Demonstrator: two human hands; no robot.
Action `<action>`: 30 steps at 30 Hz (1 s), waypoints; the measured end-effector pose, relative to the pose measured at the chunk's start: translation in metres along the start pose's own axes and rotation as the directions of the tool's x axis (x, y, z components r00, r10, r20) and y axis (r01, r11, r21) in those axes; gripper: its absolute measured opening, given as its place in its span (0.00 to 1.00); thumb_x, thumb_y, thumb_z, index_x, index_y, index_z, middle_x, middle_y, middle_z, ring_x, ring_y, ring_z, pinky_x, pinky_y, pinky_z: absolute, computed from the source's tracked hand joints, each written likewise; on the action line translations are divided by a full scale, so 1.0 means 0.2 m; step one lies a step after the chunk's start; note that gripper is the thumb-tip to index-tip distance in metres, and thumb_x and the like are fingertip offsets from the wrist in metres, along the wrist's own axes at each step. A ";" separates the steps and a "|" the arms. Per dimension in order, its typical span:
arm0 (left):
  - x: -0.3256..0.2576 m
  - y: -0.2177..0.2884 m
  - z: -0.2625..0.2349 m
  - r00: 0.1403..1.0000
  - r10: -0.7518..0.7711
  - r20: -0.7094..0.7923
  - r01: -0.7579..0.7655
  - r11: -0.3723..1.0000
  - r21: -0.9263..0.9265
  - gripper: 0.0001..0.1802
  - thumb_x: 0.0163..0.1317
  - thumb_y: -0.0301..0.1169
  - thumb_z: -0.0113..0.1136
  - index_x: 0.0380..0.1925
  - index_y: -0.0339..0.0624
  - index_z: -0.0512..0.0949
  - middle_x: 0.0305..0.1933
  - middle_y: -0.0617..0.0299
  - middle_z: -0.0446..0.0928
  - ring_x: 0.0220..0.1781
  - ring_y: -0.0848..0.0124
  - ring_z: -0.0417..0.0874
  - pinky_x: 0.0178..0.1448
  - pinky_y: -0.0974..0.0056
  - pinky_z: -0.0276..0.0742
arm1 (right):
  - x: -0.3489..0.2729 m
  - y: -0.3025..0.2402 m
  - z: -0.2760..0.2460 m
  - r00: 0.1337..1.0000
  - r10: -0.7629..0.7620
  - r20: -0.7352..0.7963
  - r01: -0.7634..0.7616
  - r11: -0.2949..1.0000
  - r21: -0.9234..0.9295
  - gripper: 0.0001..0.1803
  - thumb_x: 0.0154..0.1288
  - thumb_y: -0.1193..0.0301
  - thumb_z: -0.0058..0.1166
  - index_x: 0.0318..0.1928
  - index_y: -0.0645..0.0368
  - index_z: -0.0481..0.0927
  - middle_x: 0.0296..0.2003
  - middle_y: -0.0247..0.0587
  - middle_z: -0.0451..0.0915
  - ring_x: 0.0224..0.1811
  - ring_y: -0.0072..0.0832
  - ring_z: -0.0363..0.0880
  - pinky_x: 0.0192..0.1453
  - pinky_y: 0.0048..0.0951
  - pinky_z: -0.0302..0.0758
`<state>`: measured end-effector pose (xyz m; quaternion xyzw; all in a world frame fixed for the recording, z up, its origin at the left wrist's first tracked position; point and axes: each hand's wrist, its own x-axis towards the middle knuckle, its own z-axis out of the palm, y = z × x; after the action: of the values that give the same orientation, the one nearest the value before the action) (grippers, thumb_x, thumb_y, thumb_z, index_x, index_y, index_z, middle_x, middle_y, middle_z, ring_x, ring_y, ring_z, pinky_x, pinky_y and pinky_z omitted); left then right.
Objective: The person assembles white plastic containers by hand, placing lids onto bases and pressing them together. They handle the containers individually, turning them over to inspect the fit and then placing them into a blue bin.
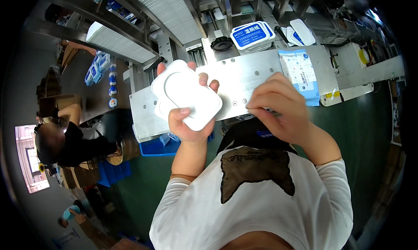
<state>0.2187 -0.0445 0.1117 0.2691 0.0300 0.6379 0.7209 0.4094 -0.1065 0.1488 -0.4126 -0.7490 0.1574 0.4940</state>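
My left hand [192, 133] is wrapped around a few white plastic lids [189, 95] with rounded corners, fanned slightly out of line. Its thumb presses on the top lid and its fingertips curl over the far edge. Apart from the lids, my right hand [281, 104] hovers over the front edge of the metal worktop [233, 78]. Its fingers are bent in a pinch; anything between them is too small or hidden to name. Close beyond that hand lies a blue and white soft wipes pack [300, 73].
A stack of blue-labelled white lids [253, 37] stands at the worktop's far side, with loose lids [301, 33] right of it. Metal frames hold tall white stacks [167, 13] at the far left. A black knob [222, 43] sits between. Another person [65, 137] works at the left table.
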 end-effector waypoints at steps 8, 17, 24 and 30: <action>-0.02 -0.03 0.06 0.999 -0.020 0.045 0.020 1.000 0.004 0.49 0.42 0.28 0.55 0.71 0.62 0.55 0.62 0.44 0.61 0.50 0.56 0.70 0.63 0.47 0.67 | 0.00 0.03 0.12 0.997 -0.056 -0.044 0.054 0.998 -0.037 0.09 0.51 0.77 0.64 0.34 0.57 0.80 0.34 0.36 0.77 0.35 0.36 0.72 0.38 0.33 0.71; -0.04 -0.04 0.04 0.998 -0.057 0.023 0.054 0.992 0.111 0.51 0.41 0.30 0.55 0.71 0.59 0.53 0.58 0.43 0.62 0.46 0.56 0.71 0.56 0.52 0.69 | 0.05 0.07 0.07 0.992 -0.122 0.032 0.127 0.967 -0.223 0.11 0.50 0.81 0.63 0.35 0.61 0.79 0.37 0.39 0.76 0.35 0.37 0.71 0.37 0.33 0.70; -0.03 -0.05 0.05 0.997 -0.073 -0.023 0.075 0.995 0.068 0.51 0.39 0.31 0.56 0.70 0.58 0.55 0.57 0.45 0.62 0.45 0.57 0.69 0.53 0.56 0.69 | 0.02 0.06 0.16 0.984 -0.163 0.074 0.170 0.979 -0.109 0.07 0.56 0.76 0.57 0.36 0.58 0.76 0.34 0.39 0.74 0.39 0.38 0.72 0.42 0.34 0.71; 0.00 0.00 -0.03 0.994 -0.097 -0.058 0.094 0.995 -0.044 0.51 0.38 0.30 0.56 0.71 0.59 0.55 0.58 0.46 0.62 0.47 0.59 0.68 0.55 0.58 0.70 | 0.07 0.08 -0.02 0.992 -0.059 -0.116 0.034 0.978 -0.204 0.08 0.51 0.81 0.62 0.33 0.60 0.80 0.34 0.41 0.79 0.34 0.37 0.74 0.38 0.33 0.71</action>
<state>0.2152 -0.0423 0.1061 0.2329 0.0513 0.6109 0.7549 0.4180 -0.0865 0.1491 -0.4517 -0.7392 0.0437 0.4977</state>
